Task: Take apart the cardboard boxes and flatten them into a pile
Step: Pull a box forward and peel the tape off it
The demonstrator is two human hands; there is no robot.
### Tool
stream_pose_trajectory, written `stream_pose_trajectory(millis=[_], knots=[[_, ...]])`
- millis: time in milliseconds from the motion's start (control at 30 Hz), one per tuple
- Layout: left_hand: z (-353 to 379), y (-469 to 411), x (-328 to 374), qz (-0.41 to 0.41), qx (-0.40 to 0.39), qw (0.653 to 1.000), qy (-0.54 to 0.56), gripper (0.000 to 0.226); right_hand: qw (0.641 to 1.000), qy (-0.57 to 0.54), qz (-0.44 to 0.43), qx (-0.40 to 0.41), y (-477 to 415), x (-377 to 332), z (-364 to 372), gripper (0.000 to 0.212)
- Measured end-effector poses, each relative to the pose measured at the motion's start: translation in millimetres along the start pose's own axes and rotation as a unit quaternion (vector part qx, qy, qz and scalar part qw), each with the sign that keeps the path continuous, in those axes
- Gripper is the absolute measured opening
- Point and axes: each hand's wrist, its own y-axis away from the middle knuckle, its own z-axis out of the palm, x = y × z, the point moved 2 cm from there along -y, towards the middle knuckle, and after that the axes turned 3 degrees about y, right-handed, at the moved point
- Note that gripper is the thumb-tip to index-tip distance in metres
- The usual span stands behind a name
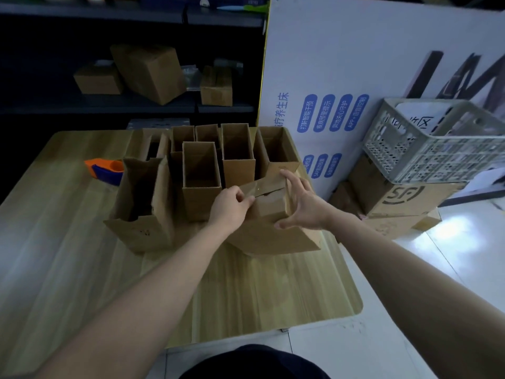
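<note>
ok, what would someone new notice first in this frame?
Both hands meet near the table's right edge: the left hand pinches at the top seam of a closed box while the right hand grips its right side. Behind them a cluster of open upright boxes stands on the wooden table. A grey crate sits on stacked cartons at right.

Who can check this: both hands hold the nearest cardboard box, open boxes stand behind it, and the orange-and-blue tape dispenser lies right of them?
Wrong side: the head view shows the orange-and-blue tape dispenser left of the open boxes, on the table. The left hand and right hand do hold the nearest cardboard box.
</note>
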Motion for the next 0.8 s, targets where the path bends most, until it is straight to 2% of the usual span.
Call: stream_pose_trajectory(millis=[67, 100, 167, 233, 333, 433, 500, 600, 700, 800], knots=[[2.5, 2.1, 10.7, 0.039, 0.003, 0.999, 0.005, 0.021, 0.999, 0.041, 0.000, -0.002, 0.0, 1.5, -3.8, 0.117], [4.4, 3.2, 15.1, 0.057, 0.005, 0.998, 0.003, 0.020, 0.995, 0.101, -0.002, -0.002, -1.2, 0.5, -6.6, 0.117], [9.2, 4.2, 20.6, 0.079, 0.002, 0.997, -0.012, 0.018, 0.970, 0.241, -0.002, -0.017, -3.4, -2.6, -11.6, 0.120], [12.1, 5.2, 24.0, 0.090, -0.011, 0.996, -0.011, 0.015, 0.949, 0.309, 0.021, -0.057, -2.8, -5.3, -14.9, 0.123], [15.9, 10.3, 33.2, 0.108, -0.028, 0.994, -0.002, 0.013, 0.940, 0.318, 0.076, -0.096, -0.3, -9.3, -14.4, 0.124], [18.1, 10.7, 31.4, 0.077, -0.024, 0.995, 0.058, 0.013, 0.928, 0.357, 0.084, -0.062, 6.2, 0.2, -11.5, 0.122], [4.2, 4.3, 14.3, 0.014, 0.025, 0.994, 0.102, 0.012, 0.939, 0.329, 0.084, -0.047, 13.6, 21.7, -11.5, 0.117], [-22.8, -0.2, -20.0, -0.059, 0.121, 0.987, 0.085, 0.010, 0.947, 0.298, 0.108, -0.054, 26.5, 57.9, -5.0, 0.123], [-21.6, 4.9, -33.3, -0.088, 0.128, 0.983, 0.092, 0.004, 0.948, 0.293, 0.102, -0.072, 20.4, 58.2, 5.6, 0.124], [-2.0, 9.4, -29.9, -0.068, 0.126, 0.988, 0.057, 0.007, 0.954, 0.279, 0.070, -0.082, 6.7, 37.2, 17.7, 0.123]])
